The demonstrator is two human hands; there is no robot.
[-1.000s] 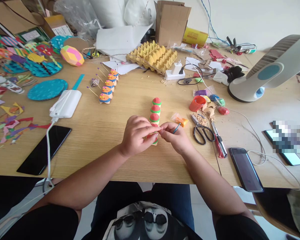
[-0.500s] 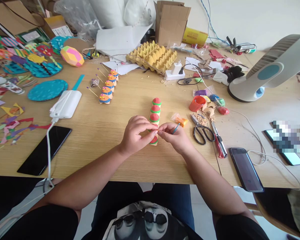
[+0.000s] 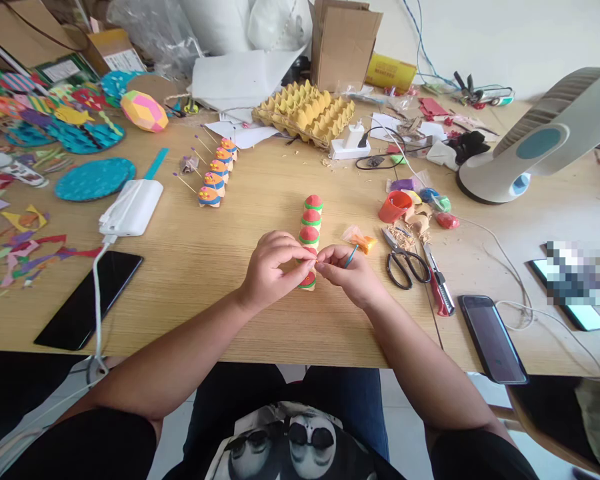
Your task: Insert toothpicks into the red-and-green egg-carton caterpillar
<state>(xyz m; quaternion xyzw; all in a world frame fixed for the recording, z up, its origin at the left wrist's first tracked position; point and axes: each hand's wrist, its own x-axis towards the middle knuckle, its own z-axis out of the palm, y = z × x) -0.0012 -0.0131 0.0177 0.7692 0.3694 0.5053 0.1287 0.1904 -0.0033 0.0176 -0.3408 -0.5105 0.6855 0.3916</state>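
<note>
Left hand (image 3: 275, 270) and right hand (image 3: 347, 270) meet at the fingertips above the near end of the red-and-green strip (image 3: 311, 217); right grips a blue stick (image 3: 351, 257), left's pinch too small to read. Plastic bag (image 3: 350, 234) beside right holds orange stuff (image 3: 366, 244); red cup (image 3: 393, 209) contents unclear.

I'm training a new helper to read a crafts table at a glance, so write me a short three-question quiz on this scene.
1. True or false: the scissors lie between the small orange packet and the red-handled cutter.
2. Which hand holds the thin blue item?
3. Fill in the blank: the red-topped strip has ____ bands below its red tops.

Key:
1. True.
2. The right hand.
3. Green.
</note>
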